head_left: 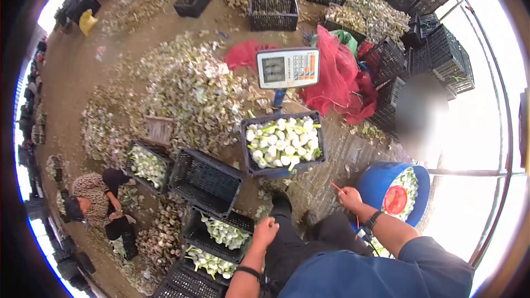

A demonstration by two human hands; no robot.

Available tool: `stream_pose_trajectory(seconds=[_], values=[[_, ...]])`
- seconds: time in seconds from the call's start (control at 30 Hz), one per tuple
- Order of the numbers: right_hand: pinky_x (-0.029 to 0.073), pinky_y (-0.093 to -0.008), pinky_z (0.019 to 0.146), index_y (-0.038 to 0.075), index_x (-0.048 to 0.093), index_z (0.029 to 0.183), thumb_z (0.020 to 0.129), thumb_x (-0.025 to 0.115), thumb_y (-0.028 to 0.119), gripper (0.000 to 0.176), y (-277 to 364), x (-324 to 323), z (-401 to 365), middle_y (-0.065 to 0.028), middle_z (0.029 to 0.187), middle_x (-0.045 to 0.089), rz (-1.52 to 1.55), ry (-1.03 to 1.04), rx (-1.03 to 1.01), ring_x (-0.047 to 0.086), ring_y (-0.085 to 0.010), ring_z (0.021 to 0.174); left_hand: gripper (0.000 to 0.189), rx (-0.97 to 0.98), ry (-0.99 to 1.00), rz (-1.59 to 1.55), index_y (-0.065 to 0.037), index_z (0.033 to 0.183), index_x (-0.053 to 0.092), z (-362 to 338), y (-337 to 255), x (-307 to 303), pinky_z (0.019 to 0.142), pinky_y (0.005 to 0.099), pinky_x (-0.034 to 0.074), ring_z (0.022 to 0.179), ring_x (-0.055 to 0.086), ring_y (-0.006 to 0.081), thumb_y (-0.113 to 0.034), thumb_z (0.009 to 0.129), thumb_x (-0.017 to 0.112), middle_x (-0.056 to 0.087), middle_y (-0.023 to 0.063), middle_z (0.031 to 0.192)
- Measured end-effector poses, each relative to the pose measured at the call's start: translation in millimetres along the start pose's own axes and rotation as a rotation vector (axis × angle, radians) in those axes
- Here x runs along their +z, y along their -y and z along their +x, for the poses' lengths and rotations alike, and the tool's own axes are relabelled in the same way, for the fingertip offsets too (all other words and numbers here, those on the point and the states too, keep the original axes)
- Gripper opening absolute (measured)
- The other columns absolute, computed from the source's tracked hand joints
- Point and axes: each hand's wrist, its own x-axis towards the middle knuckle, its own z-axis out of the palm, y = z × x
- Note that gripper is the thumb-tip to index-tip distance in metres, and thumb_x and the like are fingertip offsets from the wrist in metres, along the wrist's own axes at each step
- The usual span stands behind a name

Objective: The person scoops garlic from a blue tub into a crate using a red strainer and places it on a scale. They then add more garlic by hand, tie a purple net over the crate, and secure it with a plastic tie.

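Observation:
My right hand (349, 197) is closed on a thin red stick-like thing (335, 186), whose end sticks out past the fingers. Beside that arm is a blue barrel (369, 181) with peeled garlic and a red plastic bowl (395, 200) inside. My left hand (266, 232) is held over my leg with curled fingers; whatever it holds, if anything, is hidden. In front of me a dark crate (243, 142) full of trimmed white garlic bulbs (284, 143) rests on a scale, whose display (288, 68) stands behind it.
Left of my legs lie an empty black crate (205, 183) and crates of garlic (225, 232). Garlic heaps (187, 94) cover the floor beyond. Red mesh bags (337, 80) and stacked crates (441, 49) stand at right. Another person (91, 196) sits at left.

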Motion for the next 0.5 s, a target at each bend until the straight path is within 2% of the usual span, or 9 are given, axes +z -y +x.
stream_pose_trajectory(seconds=[0.07, 0.13, 0.17, 0.23, 0.27, 0.4, 0.47, 0.5], values=[[0.047, -0.0329, 0.053, 0.006, 0.067, 0.086, 0.085, 0.060, 0.021, 0.017, 26, 8, 37, -0.0032, 0.062, 0.061, 0.064, -0.034, 0.021, 0.058, -0.0143, 0.054, 0.039, 0.067, -0.077, -0.104, -0.002, 0.110, 0.065, 42, -15, -9, 0.083, 0.0382, 0.052, 0.091, 0.066, 0.0292, -0.027, 0.081, 0.071, 0.068, 0.0128, 0.099], [0.052, -0.0423, 0.072, 0.005, 0.069, 0.090, 0.082, 0.061, 0.027, 0.024, 60, 8, 68, -0.0159, 0.080, 0.069, 0.042, 0.029, 0.067, 0.067, -0.0318, 0.077, 0.038, 0.023, -0.051, -0.115, -0.003, 0.112, 0.064, 78, -31, -9, 0.082, 0.0385, 0.052, 0.090, 0.066, 0.0283, -0.026, 0.082, 0.071, 0.068, 0.0125, 0.100], [0.052, -0.0423, 0.072, 0.005, 0.069, 0.090, 0.082, 0.061, 0.027, 0.024, 76, 14, 83, -0.0159, 0.080, 0.069, 0.038, 0.037, 0.087, 0.067, -0.0318, 0.077, 0.038, -0.006, -0.041, -0.120, -0.003, 0.114, 0.064, 95, -36, -7, 0.082, 0.0388, 0.052, 0.090, 0.066, 0.0274, -0.025, 0.083, 0.071, 0.068, 0.0121, 0.102], [0.052, -0.0414, 0.074, 0.005, 0.068, 0.094, 0.082, 0.063, 0.027, 0.025, 98, 32, 108, -0.0164, 0.083, 0.068, -0.112, 0.043, -0.091, 0.067, -0.0317, 0.081, 0.038, -0.014, 0.025, -0.096, -0.004, 0.115, 0.063, 127, -44, -5, 0.082, 0.0387, 0.052, 0.090, 0.066, 0.0265, -0.024, 0.084, 0.070, 0.068, 0.0115, 0.103], [0.052, -0.0414, 0.074, 0.005, 0.068, 0.094, 0.082, 0.063, 0.027, 0.025, 102, 46, 122, -0.0164, 0.083, 0.068, -0.120, 0.050, -0.075, 0.067, -0.0317, 0.081, 0.038, -0.005, 0.058, -0.073, -0.004, 0.117, 0.063, 145, -45, -1, 0.082, 0.0387, 0.052, 0.091, 0.066, 0.0256, -0.023, 0.085, 0.069, 0.068, 0.0109, 0.104], [0.051, -0.0411, 0.073, 0.004, 0.067, 0.095, 0.081, 0.064, 0.025, 0.025, 118, 102, 172, -0.0160, 0.084, 0.068, -0.022, 0.096, -0.065, 0.066, -0.0320, 0.081, 0.032, 0.087, -0.011, -0.013, -0.004, 0.109, 0.063, 214, -41, 12, 0.079, 0.0384, 0.052, 0.088, 0.065, 0.0283, -0.017, 0.082, 0.071, 0.065, 0.0136, 0.100], [0.050, -0.0411, 0.072, 0.003, 0.067, 0.094, 0.081, 0.064, 0.024, 0.025, 122, 137, 203, -0.0159, 0.083, 0.068, 0.008, 0.121, -0.040, 0.066, -0.0322, 0.080, 0.030, 0.059, -0.069, -0.064, -0.003, 0.107, 0.063, 243, -35, 10, 0.076, 0.0389, 0.051, 0.086, 0.064, 0.0304, -0.014, 0.079, 0.071, 0.064, 0.0145, 0.097], [0.050, -0.0409, 0.071, 0.002, 0.066, 0.094, 0.081, 0.065, 0.024, 0.025, 112, 159, 222, -0.0157, 0.082, 0.068, 0.123, 0.110, -0.065, 0.066, -0.0320, 0.079, 0.030, 0.042, -0.115, -0.097, -0.003, 0.106, 0.063, 255, -28, 13, 0.076, 0.0394, 0.051, 0.085, 0.064, 0.0305, -0.013, 0.079, 0.071, 0.064, 0.0144, 0.096]])
